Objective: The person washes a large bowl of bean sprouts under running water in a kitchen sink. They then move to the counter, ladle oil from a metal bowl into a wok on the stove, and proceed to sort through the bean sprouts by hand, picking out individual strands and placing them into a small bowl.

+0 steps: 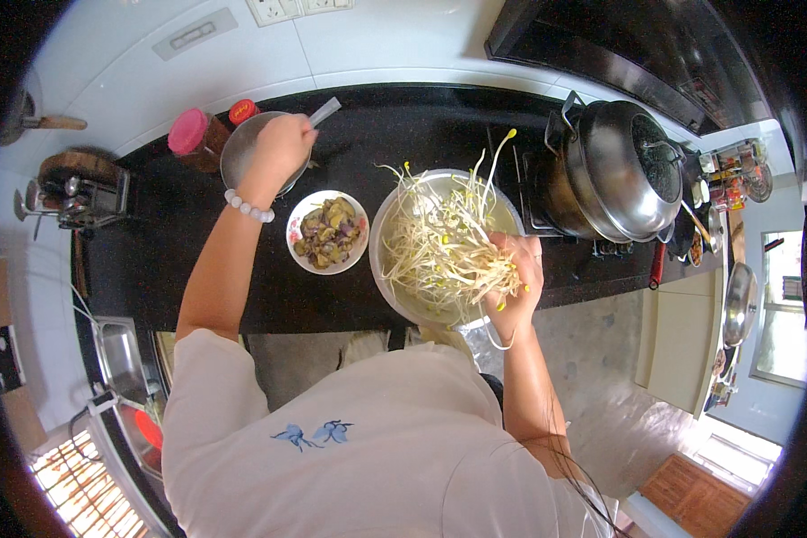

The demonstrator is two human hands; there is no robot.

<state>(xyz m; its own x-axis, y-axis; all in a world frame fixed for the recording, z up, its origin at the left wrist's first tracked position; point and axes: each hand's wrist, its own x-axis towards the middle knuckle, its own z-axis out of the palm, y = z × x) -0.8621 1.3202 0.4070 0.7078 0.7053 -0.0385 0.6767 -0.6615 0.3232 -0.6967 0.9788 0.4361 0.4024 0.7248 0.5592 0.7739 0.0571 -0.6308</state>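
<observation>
My right hand [516, 276] grips a large bunch of bean sprouts [444, 249] over a round metal bowl [385, 296] on the black counter. More sprouts seem to lie in the bowl beneath, though the bunch covers much of it. My left hand [286, 148], with a beaded bracelet at the wrist, is over a round strainer or bowl [237, 155]; its fingers are curled, and what they hold, if anything, is unclear. A pale handle [326, 111] sticks out beside that hand. Between the hands, a flowered white bowl [294, 250] holds cooked pieces, apparently eggplant.
A large lidded metal wok or steamer [598, 175] stands on the stove at the right. Jars with a pink lid [188, 131] and a red lid [243, 110] stand at the back left. A utensil rack [94, 195] is at the far left; a range hood [619, 60] overhangs the stove.
</observation>
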